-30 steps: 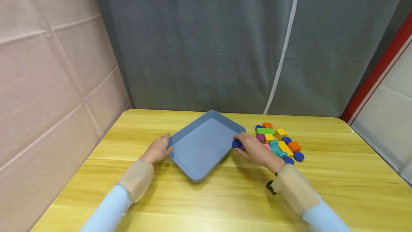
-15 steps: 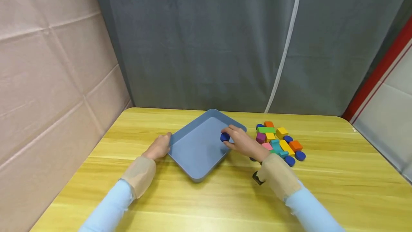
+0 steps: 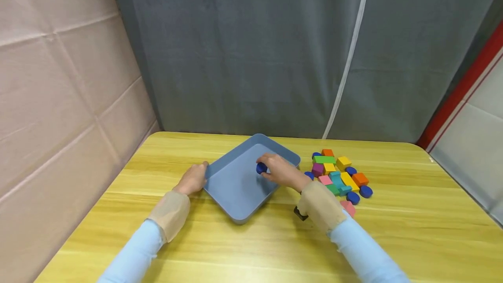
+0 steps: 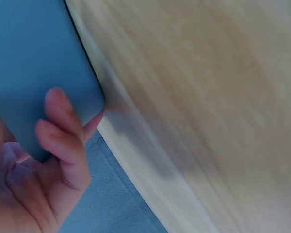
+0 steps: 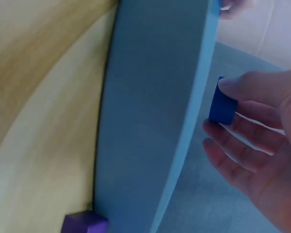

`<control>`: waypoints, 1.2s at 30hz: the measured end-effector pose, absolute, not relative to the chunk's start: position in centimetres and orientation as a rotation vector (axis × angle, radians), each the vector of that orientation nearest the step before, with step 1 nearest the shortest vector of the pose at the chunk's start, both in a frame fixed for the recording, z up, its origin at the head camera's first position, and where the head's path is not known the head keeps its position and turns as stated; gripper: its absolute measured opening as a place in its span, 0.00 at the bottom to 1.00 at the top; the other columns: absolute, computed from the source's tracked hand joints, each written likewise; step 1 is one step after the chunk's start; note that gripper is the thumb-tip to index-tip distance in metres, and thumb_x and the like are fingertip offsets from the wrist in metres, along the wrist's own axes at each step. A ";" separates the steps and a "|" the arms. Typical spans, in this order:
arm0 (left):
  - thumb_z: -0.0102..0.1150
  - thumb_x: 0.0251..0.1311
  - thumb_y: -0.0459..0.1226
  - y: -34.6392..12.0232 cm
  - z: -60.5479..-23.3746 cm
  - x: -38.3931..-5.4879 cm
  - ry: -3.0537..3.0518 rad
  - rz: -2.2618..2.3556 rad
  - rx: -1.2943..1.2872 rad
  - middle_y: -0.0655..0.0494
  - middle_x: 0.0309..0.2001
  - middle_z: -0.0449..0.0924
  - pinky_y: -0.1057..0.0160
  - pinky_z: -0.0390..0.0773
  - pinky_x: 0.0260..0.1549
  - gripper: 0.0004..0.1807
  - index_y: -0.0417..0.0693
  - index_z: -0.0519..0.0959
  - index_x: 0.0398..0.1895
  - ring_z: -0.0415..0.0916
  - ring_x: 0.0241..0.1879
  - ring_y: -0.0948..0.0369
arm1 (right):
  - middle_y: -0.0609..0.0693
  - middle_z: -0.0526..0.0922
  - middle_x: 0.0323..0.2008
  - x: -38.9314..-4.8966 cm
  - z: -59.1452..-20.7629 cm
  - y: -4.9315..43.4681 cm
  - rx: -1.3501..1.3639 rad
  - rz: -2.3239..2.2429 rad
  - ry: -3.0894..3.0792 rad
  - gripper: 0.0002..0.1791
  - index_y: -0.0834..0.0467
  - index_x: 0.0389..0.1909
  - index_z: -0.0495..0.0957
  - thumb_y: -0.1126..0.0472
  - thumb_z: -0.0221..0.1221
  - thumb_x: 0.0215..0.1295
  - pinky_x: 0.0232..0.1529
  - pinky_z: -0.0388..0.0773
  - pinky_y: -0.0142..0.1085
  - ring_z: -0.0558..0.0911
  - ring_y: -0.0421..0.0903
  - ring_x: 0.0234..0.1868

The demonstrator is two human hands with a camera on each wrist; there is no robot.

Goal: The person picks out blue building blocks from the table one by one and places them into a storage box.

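Note:
The blue-grey tray [image 3: 232,187] lies turned at an angle on the wooden table. My left hand [image 3: 192,179] grips its left corner; in the left wrist view bent fingers [image 4: 63,138] press against the outer wall. Above the tray floor, my right hand [image 3: 284,171] holds a dark blue round block [image 3: 261,168]. The right wrist view shows this blue block pinched between thumb and fingers, over the rim. No blocks show inside the tray.
Right of the tray lies a loose group of blocks, among them a green bar [image 3: 324,159], a purple block [image 3: 318,170], an orange block [image 3: 360,179] and several blue round ones. A pink piece [image 3: 347,207] is partly behind the right sleeve. A grey curtain [image 3: 243,56] hangs behind the table.
My right hand has carried the blue round block leftward, from the tray's right edge to above its floor. The left hand keeps its place on the corner.

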State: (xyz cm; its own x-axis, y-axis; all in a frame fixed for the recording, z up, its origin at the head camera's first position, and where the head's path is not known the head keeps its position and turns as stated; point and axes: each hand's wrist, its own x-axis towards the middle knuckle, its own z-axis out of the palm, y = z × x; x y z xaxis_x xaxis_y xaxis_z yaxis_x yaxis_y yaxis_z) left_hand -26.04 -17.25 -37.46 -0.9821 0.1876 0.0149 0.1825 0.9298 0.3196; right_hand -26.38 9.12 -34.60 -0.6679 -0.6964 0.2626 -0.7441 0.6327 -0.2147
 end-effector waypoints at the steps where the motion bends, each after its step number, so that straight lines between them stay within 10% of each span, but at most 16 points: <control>1: 0.53 0.46 0.23 -17.3 -37.5 -26.1 3.071 0.505 0.294 0.31 0.41 0.74 0.51 0.76 0.39 0.24 0.29 0.67 0.51 0.75 0.40 0.44 | 0.59 0.77 0.39 -26.5 -34.8 9.0 1.209 0.460 -2.699 0.17 0.69 0.43 0.74 0.67 0.61 0.51 0.42 0.77 0.38 0.77 0.50 0.40; 36: 0.55 0.46 0.23 -16.5 -37.6 -26.2 3.067 0.356 0.319 0.33 0.33 0.75 0.55 0.78 0.28 0.21 0.28 0.65 0.47 0.75 0.29 0.48 | 0.56 0.77 0.38 -26.7 -37.0 6.4 1.175 0.247 -2.969 0.18 0.64 0.45 0.75 0.62 0.62 0.53 0.42 0.77 0.36 0.76 0.46 0.37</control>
State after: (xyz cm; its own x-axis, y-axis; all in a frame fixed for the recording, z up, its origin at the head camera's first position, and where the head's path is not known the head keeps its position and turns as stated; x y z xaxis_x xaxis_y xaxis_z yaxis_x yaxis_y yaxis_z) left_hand -26.23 -16.52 -37.62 -0.9782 0.2072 -0.0131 0.1987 0.9526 0.2303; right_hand -26.71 6.38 -37.02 -0.7291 -0.6844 -0.0001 -0.6750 0.7191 -0.1654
